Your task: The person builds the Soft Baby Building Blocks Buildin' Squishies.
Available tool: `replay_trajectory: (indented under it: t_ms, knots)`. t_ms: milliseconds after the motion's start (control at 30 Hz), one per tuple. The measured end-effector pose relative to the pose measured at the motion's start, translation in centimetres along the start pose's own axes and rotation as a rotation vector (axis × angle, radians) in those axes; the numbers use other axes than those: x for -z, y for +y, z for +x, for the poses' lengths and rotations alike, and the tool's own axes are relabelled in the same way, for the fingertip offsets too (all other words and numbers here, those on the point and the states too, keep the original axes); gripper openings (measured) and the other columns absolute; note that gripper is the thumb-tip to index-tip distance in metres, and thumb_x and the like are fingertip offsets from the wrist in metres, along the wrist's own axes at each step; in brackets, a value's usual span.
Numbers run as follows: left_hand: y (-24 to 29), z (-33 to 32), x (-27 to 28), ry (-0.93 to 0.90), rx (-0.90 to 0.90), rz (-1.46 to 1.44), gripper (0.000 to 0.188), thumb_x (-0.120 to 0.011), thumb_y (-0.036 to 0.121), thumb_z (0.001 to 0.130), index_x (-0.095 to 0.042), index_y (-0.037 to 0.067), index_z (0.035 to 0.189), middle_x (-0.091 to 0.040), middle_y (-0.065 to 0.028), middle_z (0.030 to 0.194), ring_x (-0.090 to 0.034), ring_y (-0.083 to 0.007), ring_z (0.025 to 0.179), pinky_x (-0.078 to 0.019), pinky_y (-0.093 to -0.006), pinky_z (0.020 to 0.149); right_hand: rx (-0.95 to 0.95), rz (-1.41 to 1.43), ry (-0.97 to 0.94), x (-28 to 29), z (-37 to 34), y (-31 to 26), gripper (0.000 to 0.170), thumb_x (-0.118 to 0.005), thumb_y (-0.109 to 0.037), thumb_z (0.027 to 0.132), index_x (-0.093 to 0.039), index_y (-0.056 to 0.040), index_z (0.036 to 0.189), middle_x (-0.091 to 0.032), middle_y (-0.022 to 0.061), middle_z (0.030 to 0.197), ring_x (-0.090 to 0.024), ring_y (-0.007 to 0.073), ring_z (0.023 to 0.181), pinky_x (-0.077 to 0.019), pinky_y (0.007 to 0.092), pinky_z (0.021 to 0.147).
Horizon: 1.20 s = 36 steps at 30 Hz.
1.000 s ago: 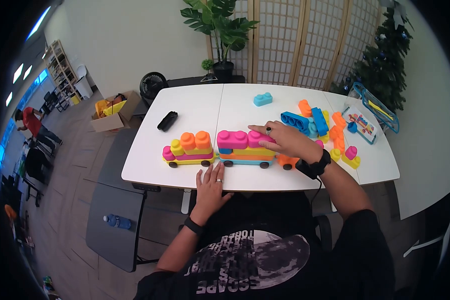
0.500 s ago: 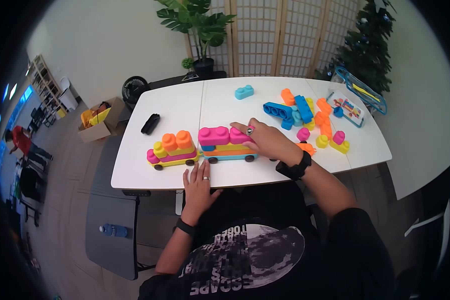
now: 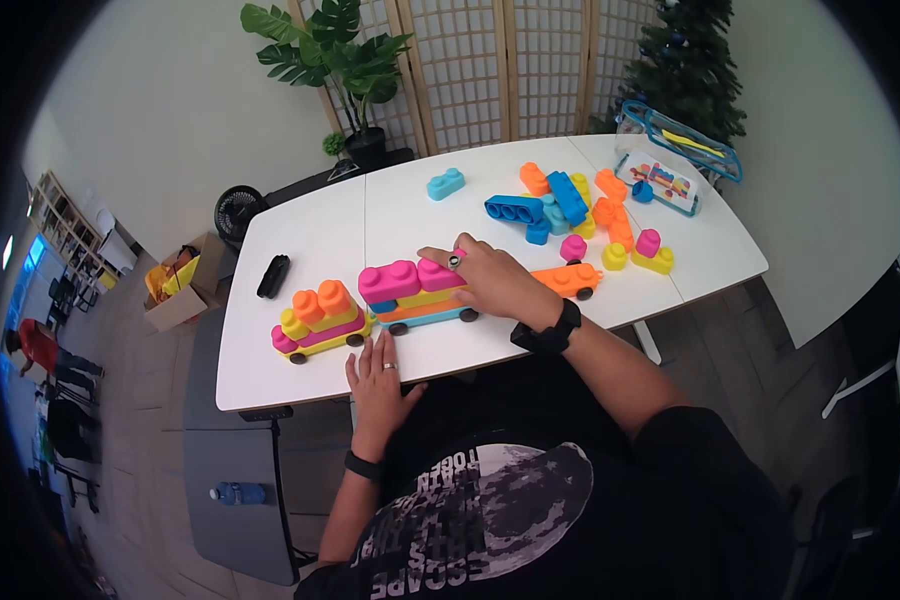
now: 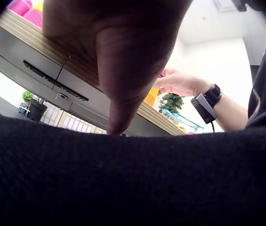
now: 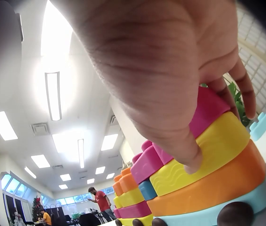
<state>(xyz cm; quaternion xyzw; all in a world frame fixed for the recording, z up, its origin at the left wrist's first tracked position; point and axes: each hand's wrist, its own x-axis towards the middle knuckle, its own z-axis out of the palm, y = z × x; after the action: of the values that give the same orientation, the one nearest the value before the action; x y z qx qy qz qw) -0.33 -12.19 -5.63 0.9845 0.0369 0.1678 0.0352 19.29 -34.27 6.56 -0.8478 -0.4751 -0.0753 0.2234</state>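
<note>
A toy train of building blocks stands along the near side of the table. My right hand (image 3: pixel 500 285) grips its middle wagon (image 3: pixel 420 313), which has a light blue base with orange, yellow and pink blocks stacked on it. In the right wrist view the thumb presses the yellow block (image 5: pixel 222 141), with fingers on the far side of the pink block (image 5: pixel 210 110). My left hand (image 3: pixel 378 395) rests on the table's near edge, fingers extended, their tips by the join to the yellow-based wagon (image 3: pixel 325 335). An orange wheeled piece (image 3: pixel 570 281) sits behind the right wrist, partly hidden.
Loose blue (image 3: pixel 570 198), orange, yellow and pink blocks lie at the right of the white table (image 3: pixel 290 235). A light blue block (image 3: pixel 446 184) is farther back. A black block (image 3: pixel 274 276) lies at left. A picture card (image 3: pixel 660 182) and clear bag (image 3: pixel 685 148) occupy the back right corner.
The head view has swung, so the table sits farther left and more of the orange piece shows. Both hands keep their places at the train.
</note>
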Motion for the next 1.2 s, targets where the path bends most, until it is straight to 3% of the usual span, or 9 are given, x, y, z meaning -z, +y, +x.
replay_trajectory:
  t_ms: [267, 367, 400, 467, 600, 700, 900, 1133, 1200]
  knots:
    - [-0.1, 0.0, -0.1, -0.002, -0.004, 0.002, 0.118, -0.093, 0.046, 0.079, -0.034, -0.001, 0.17, -0.047, -0.0143, 0.169, -0.04, -0.0364, 0.159, -0.0217, -0.0605, 0.13, -0.031, -0.016, -0.046, 0.3, -0.8, -0.7, 0.091, -0.08, -0.024, 0.097, -0.033, -0.0276, 0.175, -0.05, 0.0257, 0.153, -0.064, 0.0396, 0.132, -0.0547, 0.0444, 0.111]
    - [-0.1, -0.1, 0.1, -0.01, 0.004, -0.004, 0.118, -0.093, 0.046, 0.079, -0.034, -0.001, 0.17, -0.047, -0.014, 0.169, -0.04, -0.0361, 0.159, -0.0216, -0.0606, 0.13, -0.063, 0.346, -0.122, 2.6, -0.3, 0.6, 0.083, -0.073, -0.038, 0.105, -0.03, -0.0269, 0.176, -0.049, 0.0269, 0.158, -0.061, 0.0426, 0.137, -0.0505, 0.0457, 0.116]
    - [-0.1, 0.0, 0.2, -0.014, 0.008, -0.007, 0.118, -0.093, 0.046, 0.079, -0.034, -0.001, 0.17, -0.046, -0.0138, 0.169, -0.04, -0.036, 0.159, -0.0216, -0.0607, 0.13, -0.112, 0.426, -0.062, 2.2, 0.5, 3.1, 0.083, -0.062, -0.058, 0.108, -0.028, -0.0253, 0.176, -0.058, 0.0252, 0.154, -0.062, 0.0482, 0.136, -0.0503, 0.0518, 0.116]
    - [0.0, 0.0, 0.4, -0.006, 0.005, -0.017, 0.117, -0.093, 0.046, 0.079, -0.034, 0.0, 0.17, -0.046, -0.0134, 0.17, -0.039, -0.0355, 0.159, -0.0217, -0.0609, 0.13, -0.143, 0.292, 0.048, 3.2, 1.2, 4.9, 0.076, -0.063, -0.055, 0.108, -0.039, -0.0216, 0.171, -0.064, 0.0258, 0.147, -0.065, 0.0468, 0.133, -0.0512, 0.0549, 0.113]
    - [0.0, -0.2, 0.1, 0.013, -0.001, -0.014, 0.118, -0.093, 0.045, 0.079, -0.034, 0.0, 0.17, -0.045, -0.0131, 0.17, -0.039, -0.0347, 0.159, -0.0215, -0.0609, 0.13, -0.82, -0.439, 0.075, 6.8, 2.9, 17.1, 0.066, -0.064, -0.06, 0.104, -0.064, -0.0108, 0.149, -0.072, 0.0157, 0.143, -0.069, 0.0327, 0.133, -0.0559, 0.0533, 0.102]
    - [0.2, 0.1, 0.7, -0.014, 0.018, -0.028, 0.117, -0.093, 0.046, 0.079, -0.034, 0.0, 0.17, -0.045, -0.0135, 0.17, -0.039, -0.0349, 0.159, -0.0214, -0.0608, 0.13, -0.981, -0.359, -0.091, 7.2, 2.0, 19.8, 0.068, -0.07, -0.063, 0.1, -0.069, -0.0104, 0.143, -0.077, 0.0114, 0.136, -0.073, 0.0283, 0.128, -0.0583, 0.0479, 0.099]
    - [0.1, -0.2, 0.3, 0.024, 0.004, -0.022, 0.116, -0.092, 0.046, 0.08, -0.034, 0.0, 0.169, -0.046, -0.0137, 0.168, -0.04, -0.0356, 0.158, -0.0214, -0.0612, 0.13, -1.005, -0.319, -0.113, 6.8, 1.3, 20.9, 0.067, -0.075, -0.061, 0.094, -0.075, -0.0062, 0.133, -0.08, 0.0137, 0.129, -0.078, 0.0311, 0.117, -0.0619, 0.0435, 0.092]
    - [-0.1, -0.1, 0.2, -0.008, 0.007, -0.013, 0.121, -0.093, 0.047, 0.078, -0.032, 0.0, 0.171, -0.044, -0.0137, 0.172, -0.038, -0.0358, 0.16, -0.0207, -0.0589, 0.13, -0.985, -0.098, 0.32, 8.0, 0.1, 22.5, 0.057, -0.07, -0.039, 0.1, -0.067, 0.0059, 0.135, -0.067, 0.0301, 0.14, -0.071, 0.0445, 0.125, -0.0563, 0.051, 0.106]
    - [0.1, 0.0, 0.4, -0.021, 0.02, -0.013, 0.12, -0.092, 0.047, 0.078, -0.033, 0.0, 0.171, -0.044, -0.0134, 0.172, -0.038, -0.0358, 0.16, -0.0206, -0.0589, 0.13, -0.757, 0.036, 0.474, 7.9, 0.0, 21.1, 0.053, -0.068, -0.032, 0.103, -0.062, 0.0041, 0.141, -0.062, 0.0268, 0.143, -0.068, 0.0435, 0.126, -0.0543, 0.0487, 0.109]
